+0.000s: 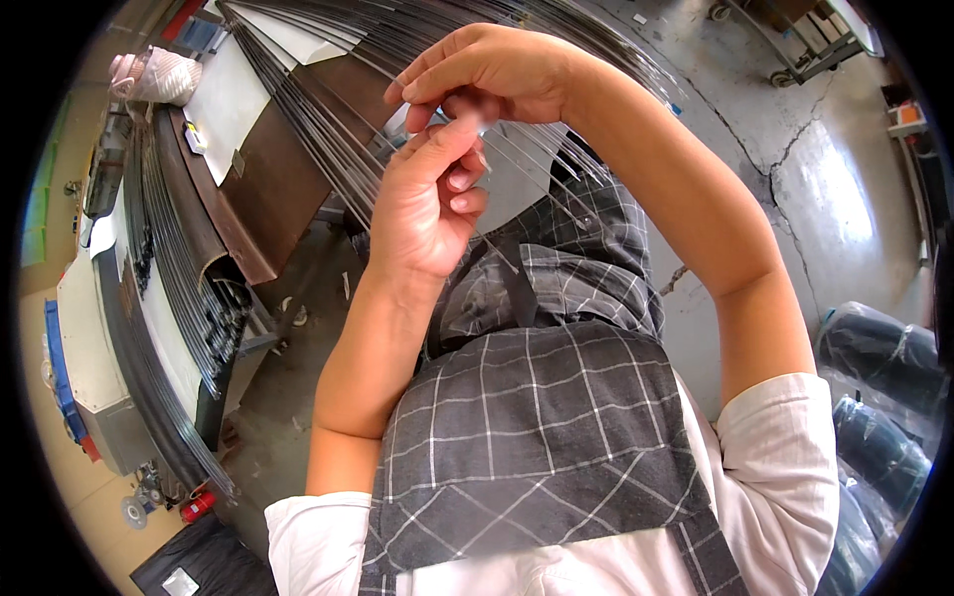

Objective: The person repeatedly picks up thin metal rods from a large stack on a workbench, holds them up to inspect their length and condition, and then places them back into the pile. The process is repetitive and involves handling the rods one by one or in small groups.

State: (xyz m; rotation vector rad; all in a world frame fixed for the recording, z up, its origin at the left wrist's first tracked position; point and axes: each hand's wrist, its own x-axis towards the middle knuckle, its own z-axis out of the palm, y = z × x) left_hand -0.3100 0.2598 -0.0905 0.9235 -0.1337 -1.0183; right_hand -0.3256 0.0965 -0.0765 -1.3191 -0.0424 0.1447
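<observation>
- While both hands are raised in front of the chest, the left hand (422, 204) and the right hand (492, 74) meet fingertip to fingertip, each grip pinched together on thin grey rods (537, 164) that fan out from between them.
- The rods run from the fingers down to the right across the checked apron (527, 437), and a larger sheaf of them sweeps up and left over the table (248, 189); exactly which strand each hand pinches is too fine to tell.
- On the table's brown top lies a small yellow-and-white label-like tag (195, 137), just beside a white sheet (231, 104).
- At the table's far left corner sits a pink and white striped bundle (157, 76).
- A long bundle of dark rods (164, 258) lies along the table's left edge, curving toward the lower left.
- A blue strip (58, 368) lines the outer side of a pale cabinet (94, 368) at the far left.
- On the floor at the lower left stands a small red canister (197, 506) near a flat dark package with a white label (181, 581).
- At the right edge lie dark rolls wrapped in clear plastic (879, 397), stacked close together.
- A wheeled metal cart (800, 45) stands at the upper right.
- The cracked grey concrete floor (795, 179) lies open between the cart and the rolls.
</observation>
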